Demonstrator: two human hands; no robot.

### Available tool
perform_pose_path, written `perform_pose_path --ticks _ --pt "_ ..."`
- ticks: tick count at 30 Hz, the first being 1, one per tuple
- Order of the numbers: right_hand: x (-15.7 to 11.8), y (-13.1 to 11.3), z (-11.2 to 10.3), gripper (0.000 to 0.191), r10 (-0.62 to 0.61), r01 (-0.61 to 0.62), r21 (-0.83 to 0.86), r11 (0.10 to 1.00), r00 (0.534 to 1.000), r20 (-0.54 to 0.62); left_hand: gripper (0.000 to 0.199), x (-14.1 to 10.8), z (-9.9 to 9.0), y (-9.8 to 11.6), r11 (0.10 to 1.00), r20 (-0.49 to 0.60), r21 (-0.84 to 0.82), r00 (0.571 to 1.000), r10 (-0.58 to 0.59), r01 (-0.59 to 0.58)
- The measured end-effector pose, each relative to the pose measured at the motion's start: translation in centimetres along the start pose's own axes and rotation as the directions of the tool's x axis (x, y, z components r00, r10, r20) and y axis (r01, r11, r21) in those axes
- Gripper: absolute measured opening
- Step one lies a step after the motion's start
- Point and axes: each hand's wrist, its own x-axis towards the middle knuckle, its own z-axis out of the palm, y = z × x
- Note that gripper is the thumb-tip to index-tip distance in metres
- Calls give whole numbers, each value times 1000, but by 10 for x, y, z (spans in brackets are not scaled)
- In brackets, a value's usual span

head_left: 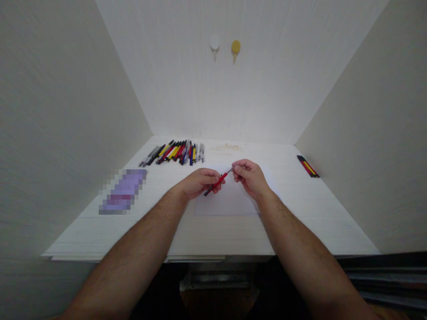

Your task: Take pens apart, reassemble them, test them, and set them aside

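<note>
My left hand point(202, 183) is closed around a red pen point(221, 178) with a black end, which slants up to the right above a white sheet of paper point(227, 207). From the pen's upper end a thin dark refill point(229, 171) sticks out. At that end, the fingertips of my right hand point(248, 177) pinch a small greyish piece point(233, 169), too small to name with certainty. Whether this piece touches the refill I cannot tell.
Many pens point(173, 152) in several colours lie in a row at the back left. A few more pens point(308, 166) lie by the right wall. A blurred purple object point(125, 190) is on the left. Two round hooks point(235, 46) hang on the back wall.
</note>
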Motion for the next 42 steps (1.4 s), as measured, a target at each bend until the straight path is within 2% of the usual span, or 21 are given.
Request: perform_pose_path --ticks 9,23,25,27,29,31,32,33,35,38,42 --pt "1 2 -1 19 -22 22 -20 1000 999 30 22 0 2 1 1000 5 10 1000 -7 7" --pt "0 -2 -1 24 -8 8 3 1000 1000 3 21 -1 3 3 999 -6 -43 1000 26 -26" --pt "1 0 -3 25 -4 3 -41 999 999 -32 21 -1 2 4 996 -46 -65 997 59 -61" --pt "2 4 -5 24 -20 3 -197 980 996 -84 19 1 0 5 988 -124 -108 988 96 -110" --pt "2 10 -6 20 -84 28 -472 881 992 -99 17 3 -2 5 975 -235 -155 965 118 -157" --pt "1 17 -7 16 -161 109 -736 668 987 0 12 5 -4 5 966 -337 -175 933 123 -191" --pt "0 20 -7 16 -170 159 -811 563 983 75 10 6 -5 5 963 -373 -180 920 123 -201" --pt "0 22 -6 18 -151 201 -854 479 978 146 9 7 -6 5 962 -392 -182 912 120 -204" --pt "-2 24 -5 24 -101 263 -892 367 965 243 8 8 -7 4 960 -412 -184 903 119 -210" --pt "-3 23 -5 28 -43 320 -908 272 946 320 8 9 -7 2 964 -415 -171 902 116 -202" --pt "-5 19 -3 32 37 336 -924 180 937 348 8 9 -5 2 970 -403 -163 909 103 -182"
